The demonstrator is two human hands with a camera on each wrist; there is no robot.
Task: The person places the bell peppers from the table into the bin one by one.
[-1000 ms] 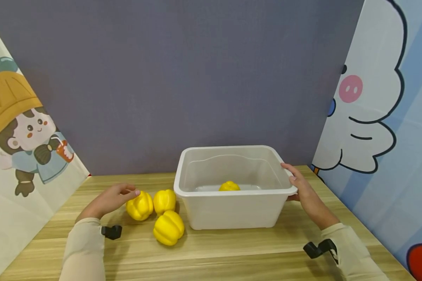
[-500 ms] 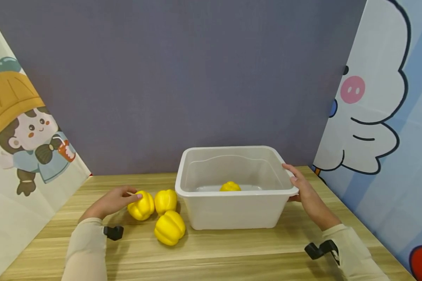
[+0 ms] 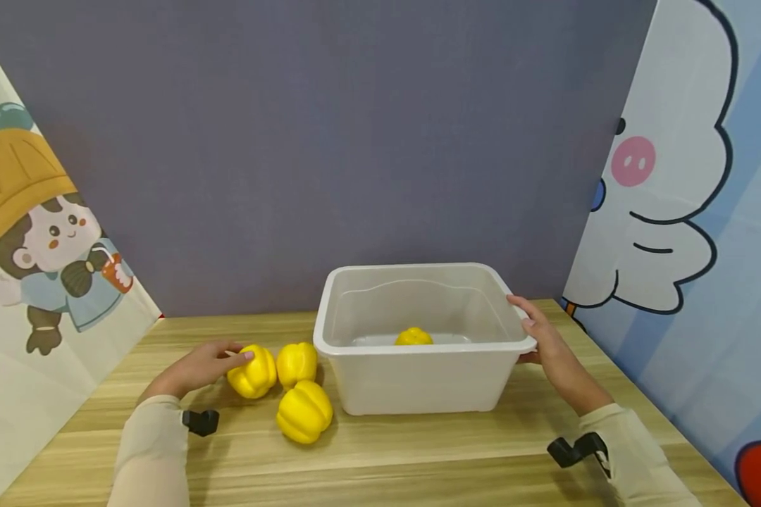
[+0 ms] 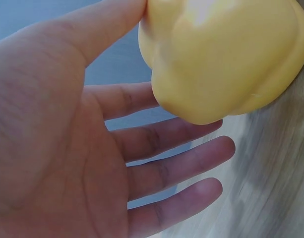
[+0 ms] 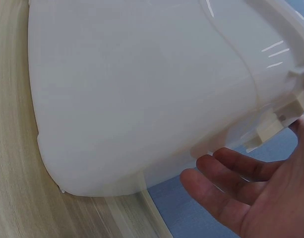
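Observation:
Three yellow bell peppers lie close together on the table left of a white plastic bin (image 3: pixel 418 380). My left hand (image 3: pixel 196 370) is at the leftmost bell pepper (image 3: pixel 256 373). In the left wrist view, the thumb meets one side of this pepper (image 4: pixel 226 59) and the index finger reaches behind it, while the lower fingers (image 4: pixel 191 153) extend fairly straight. My right hand (image 3: pixel 553 348) grips the bin's right rim, thumb on top and fingers underneath; the right wrist view shows fingers (image 5: pixel 216 193) beside the bin's outer wall. A fourth yellow pepper (image 3: pixel 413 336) sits inside the bin, its lower part hidden.
The second bell pepper (image 3: pixel 298 365) stands between the held one and the bin, and the third (image 3: pixel 305 412) lies nearer the front. A grey panel (image 3: pixel 368 141) rises behind the wooden table (image 3: pixel 380 465). Cartoon-printed walls flank both sides.
My left hand has lowered slightly, bringing its thumb onto the leftmost pepper, which stays in place. The right hand keeps its hold on the bin.

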